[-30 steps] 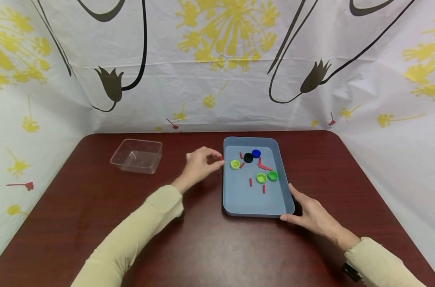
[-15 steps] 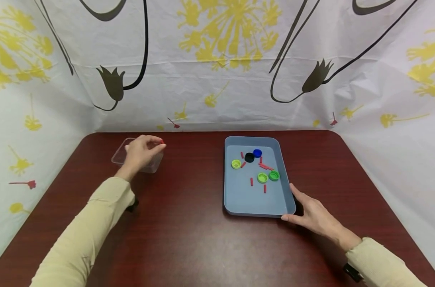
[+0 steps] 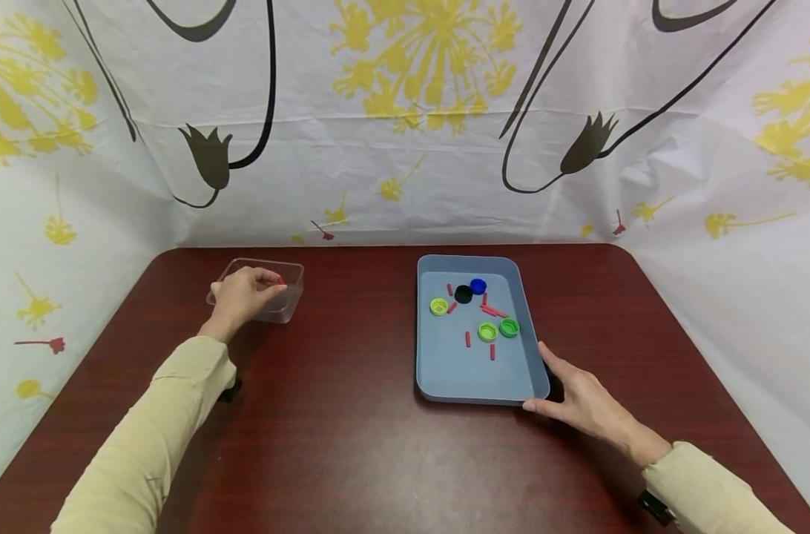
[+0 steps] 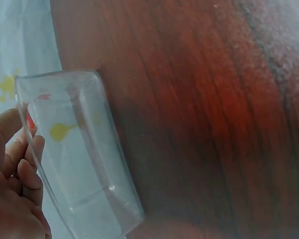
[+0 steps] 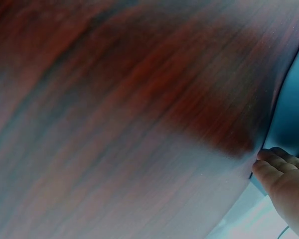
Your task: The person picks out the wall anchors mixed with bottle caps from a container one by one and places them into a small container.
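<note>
My left hand (image 3: 239,298) is over the clear plastic container (image 3: 286,305) at the back left, pinching a small red stick (image 3: 281,281) between thumb and fingers. In the left wrist view, the red stick (image 4: 31,119) shows at the fingertips by the container's rim (image 4: 60,74). With its thumb on the front edge and its fingers along the right side, my right hand (image 3: 588,400) holds the near right corner of the blue-grey tray (image 3: 472,382). In the right wrist view, the hand's fingers (image 5: 274,162) lie against the tray wall (image 5: 291,114).
Inside the tray lie several red sticks, among them one near the front (image 3: 492,352). Bottle caps lie there too: black (image 3: 463,294), blue (image 3: 478,286), green (image 3: 509,328) and two yellow-green ones (image 3: 487,331). A patterned sheet (image 3: 405,200) hangs behind the dark wooden table (image 3: 351,445).
From beside the tray, my left hand has moved left with the red stick and come down over the clear container. My right hand has stayed at the tray corner.
</note>
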Action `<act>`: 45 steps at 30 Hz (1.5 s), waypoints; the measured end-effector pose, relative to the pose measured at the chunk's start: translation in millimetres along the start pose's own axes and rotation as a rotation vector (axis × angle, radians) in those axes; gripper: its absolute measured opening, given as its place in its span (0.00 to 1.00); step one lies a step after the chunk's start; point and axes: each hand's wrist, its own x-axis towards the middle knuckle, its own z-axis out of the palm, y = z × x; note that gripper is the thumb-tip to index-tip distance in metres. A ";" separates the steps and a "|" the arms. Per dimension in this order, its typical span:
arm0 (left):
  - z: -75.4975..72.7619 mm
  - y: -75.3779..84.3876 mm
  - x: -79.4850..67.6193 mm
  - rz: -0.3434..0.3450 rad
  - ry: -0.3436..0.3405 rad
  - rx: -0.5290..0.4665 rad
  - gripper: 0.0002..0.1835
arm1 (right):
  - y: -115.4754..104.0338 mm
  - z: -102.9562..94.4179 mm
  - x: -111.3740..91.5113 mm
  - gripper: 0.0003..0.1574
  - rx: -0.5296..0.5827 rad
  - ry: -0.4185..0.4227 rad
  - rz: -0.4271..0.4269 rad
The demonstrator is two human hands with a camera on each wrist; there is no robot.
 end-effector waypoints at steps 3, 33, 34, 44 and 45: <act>4.0 -2.5 0.0 0.001 0.006 0.035 0.13 | 0.1 0.7 -0.2 0.65 0.003 -0.002 0.004; 78.7 130.3 -21.1 0.281 -0.070 -0.316 0.17 | 0.4 1.1 -1.0 0.64 0.006 0.003 0.003; 83.0 139.0 -23.1 0.282 -0.101 -0.322 0.17 | 0.5 1.1 -0.9 0.64 0.005 0.001 0.004; 108.4 198.0 -27.9 0.420 -0.296 -0.290 0.19 | 0.8 0.9 -0.7 0.64 0.007 0.003 -0.006; 110.8 201.2 -27.3 0.427 -0.307 -0.271 0.19 | 0.8 1.0 -0.8 0.64 0.008 0.004 -0.007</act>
